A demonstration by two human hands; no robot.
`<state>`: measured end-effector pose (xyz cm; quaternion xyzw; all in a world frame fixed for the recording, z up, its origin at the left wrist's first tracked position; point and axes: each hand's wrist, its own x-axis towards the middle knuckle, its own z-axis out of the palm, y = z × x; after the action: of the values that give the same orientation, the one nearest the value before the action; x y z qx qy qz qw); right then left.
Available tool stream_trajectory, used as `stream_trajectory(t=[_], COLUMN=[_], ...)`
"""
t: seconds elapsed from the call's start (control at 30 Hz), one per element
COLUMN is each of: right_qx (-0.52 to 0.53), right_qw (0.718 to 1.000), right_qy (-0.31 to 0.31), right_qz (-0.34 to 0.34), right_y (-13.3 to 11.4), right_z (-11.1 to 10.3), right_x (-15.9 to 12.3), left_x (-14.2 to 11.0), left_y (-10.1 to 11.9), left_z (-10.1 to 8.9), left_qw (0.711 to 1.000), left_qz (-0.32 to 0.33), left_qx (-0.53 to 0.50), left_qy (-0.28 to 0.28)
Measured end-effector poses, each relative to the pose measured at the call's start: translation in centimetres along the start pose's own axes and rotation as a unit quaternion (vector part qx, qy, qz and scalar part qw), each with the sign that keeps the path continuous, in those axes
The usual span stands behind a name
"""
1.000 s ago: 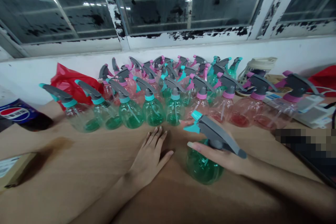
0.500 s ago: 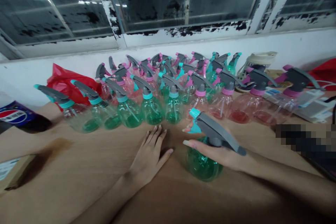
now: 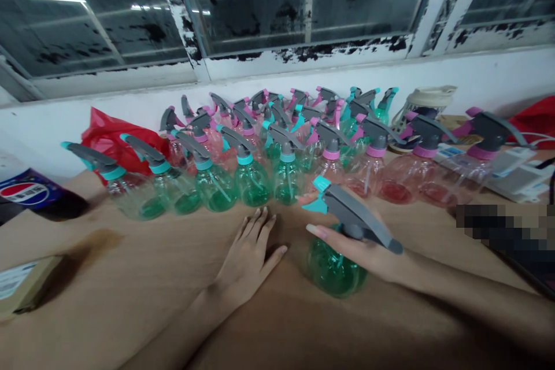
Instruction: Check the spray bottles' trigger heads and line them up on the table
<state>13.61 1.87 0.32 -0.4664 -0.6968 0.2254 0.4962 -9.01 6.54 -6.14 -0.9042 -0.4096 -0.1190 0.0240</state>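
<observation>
My right hand (image 3: 364,251) is wrapped round the neck of a green spray bottle (image 3: 336,274) with a grey and teal trigger head. The bottle stands upright, or nearly so, at the table's front; I cannot tell whether its base touches the wood. Part of the right fingers is hidden behind the spray head. My left hand (image 3: 249,248) lies flat on the table (image 3: 165,277), fingers stretched forward and holding nothing. Just beyond its fingertips stands a green spray bottle (image 3: 254,185) in the front row. To the right, that row continues with pink spray bottles (image 3: 394,182).
More spray bottles crowd behind the front row, up to the white wall. A red plastic bag (image 3: 121,141) and a Pepsi bottle (image 3: 39,193) are at the left, with a small cardboard box (image 3: 30,283) nearer. At the right are a beige container (image 3: 429,101) and white boxes (image 3: 507,170).
The right fingers have shifted slightly at the spray trigger, and the held bottle has moved a little. My left hand stays in place.
</observation>
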Motion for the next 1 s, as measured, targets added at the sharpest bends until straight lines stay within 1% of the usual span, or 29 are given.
stream_trajectory(t=[0.2, 0.43, 0.63, 0.77, 0.83, 1.0], right_qx=[-0.009, -0.016, -0.011, 0.025, 0.038, 0.043], right_qw=[1.0, 0.999, 1.0, 0.997, 0.995, 0.995], right_qy=[0.013, 0.02, -0.012, -0.074, -0.092, -0.092], right_qz=[-0.014, -0.044, -0.024, 0.008, 0.014, 0.016], right_y=[0.49, 0.16, 0.73, 0.96, 0.88, 0.59], right_z=[0.21, 0.08, 0.07, -0.15, -0.32, -0.39], right_x=[-0.35, -0.27, -0.32, -0.1, 0.09, 0.15], left_x=[-0.06, 0.0, 0.0, -0.02, -0.05, -0.11], left_y=[0.04, -0.03, -0.04, -0.09, -0.11, -0.15], left_z=[-0.09, -0.02, 0.04, 0.15, 0.16, 0.18], left_qw=[1.0, 1.0, 1.0, 1.0, 1.0, 1.0], left_qz=[0.001, 0.002, 0.002, 0.004, 0.007, 0.009], left_qx=[-0.01, -0.001, 0.007, 0.004, 0.001, -0.004], left_qy=[0.0, -0.003, 0.007, 0.009, 0.012, 0.022])
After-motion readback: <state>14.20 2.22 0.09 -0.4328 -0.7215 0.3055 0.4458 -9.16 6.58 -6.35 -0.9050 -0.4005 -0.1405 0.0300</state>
